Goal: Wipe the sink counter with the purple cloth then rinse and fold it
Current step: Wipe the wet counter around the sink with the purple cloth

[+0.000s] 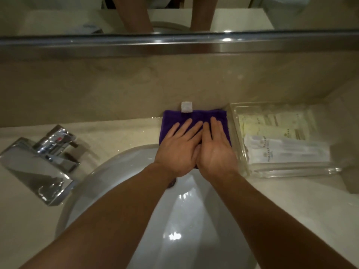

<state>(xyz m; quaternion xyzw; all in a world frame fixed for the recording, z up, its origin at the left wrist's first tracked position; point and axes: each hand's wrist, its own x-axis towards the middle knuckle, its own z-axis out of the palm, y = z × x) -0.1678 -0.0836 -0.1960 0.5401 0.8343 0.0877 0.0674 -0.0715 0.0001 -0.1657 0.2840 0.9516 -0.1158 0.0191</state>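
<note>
Cloth: your purple cloth (172,121) lies flat and folded on the sink counter (116,136), behind the basin (186,210), with its white tag (186,107) at the far edge.
Left hand (175,150): fingers straight and spread, pressing down on the cloth's left half, gripping nothing.
Right hand (215,150): the same on the right half, flat, its thumb side touching your left hand.
Key relation: the cloth is directly under both palms, neither hand nearer. Your hands hide its near edge, so its long axis can't be judged.
Edges: the far edge meets the backsplash (116,90); the right edge sits just beside the clear tray (291,169) of toiletry packets; the near side reaches the basin rim.
Open room: wet counter runs leftward toward the faucet (38,162), the only free way to slide.
Stage: this looks like smoothing the final fold; lifting straight up should leave it tidy.
</note>
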